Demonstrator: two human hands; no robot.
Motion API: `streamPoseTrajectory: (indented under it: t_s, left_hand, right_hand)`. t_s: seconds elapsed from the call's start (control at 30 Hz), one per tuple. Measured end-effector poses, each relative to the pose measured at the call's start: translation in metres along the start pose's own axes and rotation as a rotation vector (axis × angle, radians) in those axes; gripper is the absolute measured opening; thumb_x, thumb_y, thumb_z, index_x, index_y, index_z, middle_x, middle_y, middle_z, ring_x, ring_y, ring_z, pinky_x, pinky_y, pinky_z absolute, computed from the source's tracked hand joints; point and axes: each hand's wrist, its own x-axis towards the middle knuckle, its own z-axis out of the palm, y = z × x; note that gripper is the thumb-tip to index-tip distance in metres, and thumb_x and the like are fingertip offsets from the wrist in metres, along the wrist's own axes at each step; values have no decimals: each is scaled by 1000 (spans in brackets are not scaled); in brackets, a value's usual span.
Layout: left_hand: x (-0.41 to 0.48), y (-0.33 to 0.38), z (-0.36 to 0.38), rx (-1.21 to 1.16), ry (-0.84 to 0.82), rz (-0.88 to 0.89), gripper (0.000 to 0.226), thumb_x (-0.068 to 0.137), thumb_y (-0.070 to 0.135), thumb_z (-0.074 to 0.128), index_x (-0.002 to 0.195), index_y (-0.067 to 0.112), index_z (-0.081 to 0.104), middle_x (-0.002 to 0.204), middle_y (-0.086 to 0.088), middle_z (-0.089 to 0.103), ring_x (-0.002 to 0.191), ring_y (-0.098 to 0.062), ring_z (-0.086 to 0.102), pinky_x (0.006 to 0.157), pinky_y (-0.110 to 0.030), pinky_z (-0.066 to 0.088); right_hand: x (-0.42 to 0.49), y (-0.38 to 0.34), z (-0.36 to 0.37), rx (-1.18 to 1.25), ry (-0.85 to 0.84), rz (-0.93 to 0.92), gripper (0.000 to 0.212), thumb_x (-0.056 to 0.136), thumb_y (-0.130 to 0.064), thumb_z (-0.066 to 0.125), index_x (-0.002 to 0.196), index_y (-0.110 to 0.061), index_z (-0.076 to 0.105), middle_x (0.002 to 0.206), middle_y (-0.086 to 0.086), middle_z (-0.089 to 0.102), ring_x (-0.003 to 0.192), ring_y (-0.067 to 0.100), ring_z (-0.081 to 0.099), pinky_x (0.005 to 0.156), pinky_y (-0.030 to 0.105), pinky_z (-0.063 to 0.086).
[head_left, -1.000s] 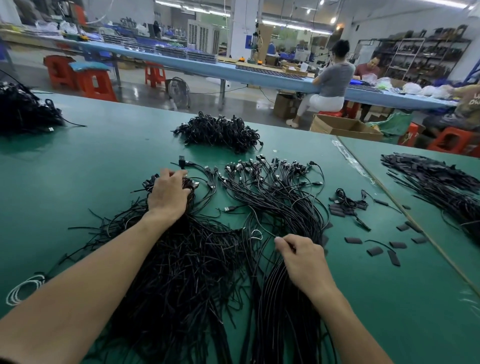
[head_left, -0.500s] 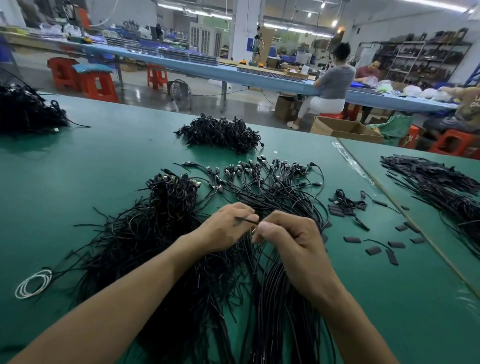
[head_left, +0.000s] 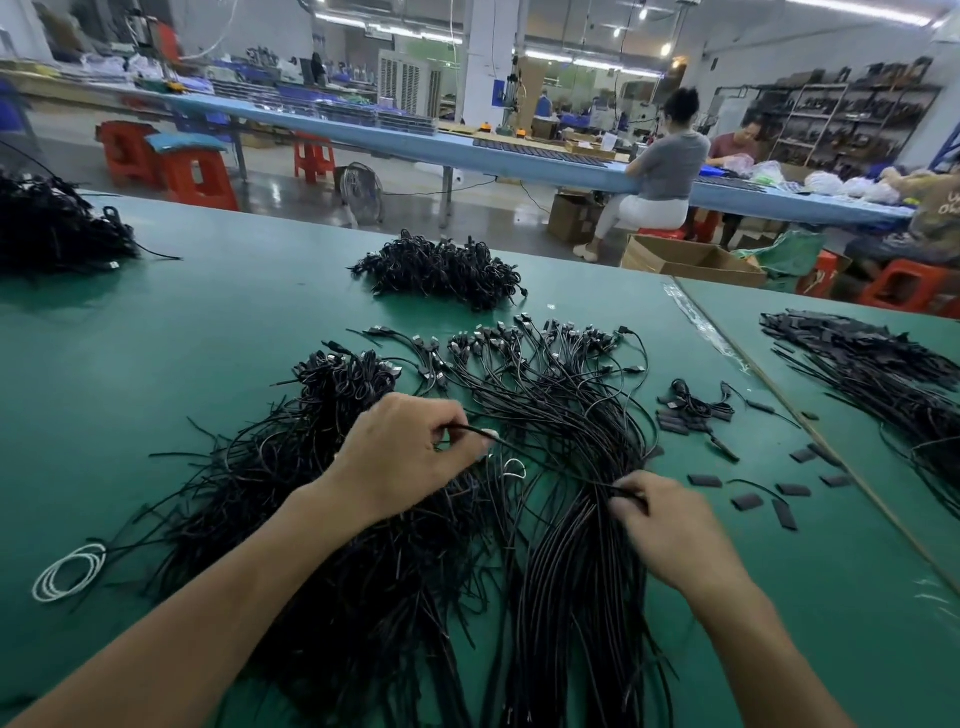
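Cable (head_left: 550, 462): one black strand, pinched by left hand (head_left: 410, 452) and right hand (head_left: 670, 525), stretched over bundle (head_left: 571, 597) at 6 o'clock on table (head_left: 156, 364). Right fingertips are hidden; pile (head_left: 311, 519) at 7 o'clock is cut off below.

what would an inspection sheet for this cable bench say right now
surface: green table, second green table alongside on the right
job's things: fanned plug cables; tangled cut cables
clutter: black sleeve pieces, white wire coil
grips: left hand pinches a cable strand; right hand pinches one too, maybe the same
cables: bundled heap beyond; far-left pile; right-table pile
surroundings: seated worker at a blue bench, red stools, cardboard box
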Motion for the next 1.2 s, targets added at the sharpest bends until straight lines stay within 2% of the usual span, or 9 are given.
streamPoseTrajectory:
  t_s: [0.1, 0.27, 0.43, 0.53, 0.63, 0.83, 1.03, 1.1, 1.2]
  left_hand:
    - [1, 10, 10, 235, -210, -75, 47, 98, 54, 46, 61, 24, 46, 57, 10, 51, 47, -3, 48, 51, -23, 42]
    - [0, 10, 28, 250, -278, -192, 48, 97, 56, 44, 63, 22, 42, 63, 7, 53, 59, -15, 52, 56, -32, 35]
    - [-9, 14, 29, -250, -397, -274, 55, 96, 52, 54, 64, 7, 49, 55, 3, 42, 49, -14, 36, 52, -30, 34]
    - [-15, 31, 24, -608, -548, -310, 53, 95, 57, 44, 56, 22, 50, 50, 4, 36, 45, -15, 30, 46, -26, 31]
    - [-17, 45, 22, -943, -580, -341, 50, 100, 52, 43, 57, 27, 48, 49, 8, 31, 42, -10, 24, 40, -18, 25]
    - [-10, 49, 26, -1435, -197, -467, 44, 98, 41, 47, 72, 12, 68, 53, 4, 37, 43, -6, 34, 37, -16, 32]
    - [-15, 34, 44, -1132, 108, -385, 40, 98, 34, 43, 104, 8, 73, 90, -10, 74, 91, -22, 71, 80, -27, 57]
    - [-17, 31, 43, -856, 41, -355, 35, 100, 31, 44, 103, 11, 74, 93, -7, 75, 92, -19, 72, 80, -26, 57]
    - [-23, 31, 43, -611, -262, -323, 39, 105, 29, 45, 82, 13, 72, 73, -3, 70, 66, -18, 65, 66, -39, 57]
  right_hand:
    - [-9, -24, 6, 154, -128, -285, 38, 99, -40, 54, 137, -36, 51, 122, -23, 53, 116, 0, 51, 98, 24, 43]
    - [-19, -53, 19, 440, -29, -442, 16, 102, -29, 53, 98, -22, 67, 77, -17, 55, 73, -7, 52, 66, 9, 38]
    - [-14, -47, 19, 596, 210, -293, 15, 98, -26, 59, 87, -26, 69, 83, -8, 68, 76, 4, 60, 65, 17, 46]
    - [-11, -46, 17, 674, 267, -247, 14, 97, -26, 60, 87, -29, 70, 78, -5, 70, 71, 10, 62, 64, 25, 51]
    - [-12, -50, 18, 668, 161, -282, 20, 99, -28, 58, 84, -28, 71, 65, -8, 65, 53, 4, 50, 52, 22, 41]
    - [-31, -66, 23, 512, -228, -436, 30, 102, -26, 51, 74, -22, 61, 53, -9, 42, 49, 6, 31, 46, 25, 28]
    - [-45, -69, 18, 274, -301, -482, 31, 100, -36, 50, 71, -36, 59, 60, -5, 56, 48, 8, 44, 48, 28, 36]
    - [-45, -70, 12, 346, -266, -493, 26, 99, -31, 54, 75, -30, 63, 63, -7, 59, 49, 8, 46, 49, 30, 39]
    - [-38, -68, 2, 443, -112, -497, 18, 94, -30, 66, 78, -22, 70, 70, -12, 65, 60, 2, 57, 57, 26, 48]
